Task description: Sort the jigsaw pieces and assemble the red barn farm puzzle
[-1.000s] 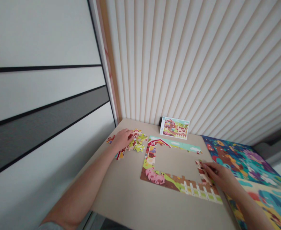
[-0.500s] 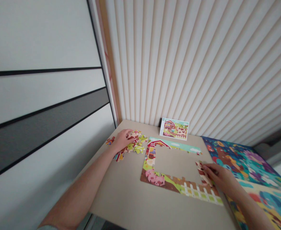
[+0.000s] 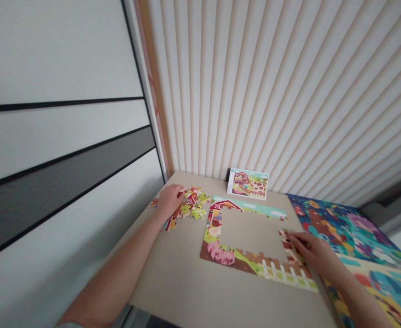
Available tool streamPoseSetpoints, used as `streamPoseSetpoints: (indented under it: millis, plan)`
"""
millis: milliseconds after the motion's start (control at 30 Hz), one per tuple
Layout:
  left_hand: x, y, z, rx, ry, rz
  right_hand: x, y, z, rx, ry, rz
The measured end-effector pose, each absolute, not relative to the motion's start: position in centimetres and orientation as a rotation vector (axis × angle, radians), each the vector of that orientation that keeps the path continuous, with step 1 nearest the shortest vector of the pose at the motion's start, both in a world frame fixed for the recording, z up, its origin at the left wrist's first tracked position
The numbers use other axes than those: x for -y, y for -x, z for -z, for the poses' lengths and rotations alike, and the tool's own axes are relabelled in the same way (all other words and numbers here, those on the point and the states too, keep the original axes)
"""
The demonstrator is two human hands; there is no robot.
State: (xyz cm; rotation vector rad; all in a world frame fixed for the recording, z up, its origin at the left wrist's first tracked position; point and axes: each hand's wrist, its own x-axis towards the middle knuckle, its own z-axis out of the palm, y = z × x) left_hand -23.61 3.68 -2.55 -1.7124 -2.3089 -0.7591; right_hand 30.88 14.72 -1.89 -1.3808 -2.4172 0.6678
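Observation:
On the table lies a partly assembled jigsaw puzzle (image 3: 220,256), a farm-scene border with a barn, a pig and a white fence around a bare middle. At its right side my right hand (image 3: 314,253) has its fingers closed on a brown-and-cream puzzle piece (image 3: 285,240) in the border. To the left of the border is a heap of loose puzzle pieces (image 3: 195,207), mostly green, red and cream. My left hand (image 3: 171,200) rests over the heap's left part, its curled fingers closed at a puzzle piece; the fingertips are partly hidden.
A small picture card (image 3: 248,184) of the farm scene leans upright at the table's back. Colourful illustrated boards (image 3: 350,232) lie along the right. A pleated blind (image 3: 255,91) rises behind the beige table (image 3: 186,282), and a white panelled surface (image 3: 67,182) stands left.
My left hand has shifted slightly left over the heap, its fingers drawing in and uncovering more pieces. My right hand stays at the puzzle's right side.

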Motion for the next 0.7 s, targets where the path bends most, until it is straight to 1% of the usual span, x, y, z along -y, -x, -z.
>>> streamPoseSetpoints:
  millis: [333,467,600,700]
  plan:
    - [-3.6,22.5,2.2,2.341,1.807,0.624,-14.8,-30.8,1.9,2.436,1.363,-0.654]
    - [-3.7,22.3,2.2,2.342,1.851,0.673,-14.6,-30.8,1.7,2.432,1.369,-0.641]
    - [-3.7,22.3,2.4,2.329,1.886,0.757,-14.6,-30.9,2.0,2.415,1.376,-0.698]
    - [-3.7,22.2,2.6,2.305,1.921,0.749,-14.8,-31.0,2.2,2.425,1.371,-0.709]
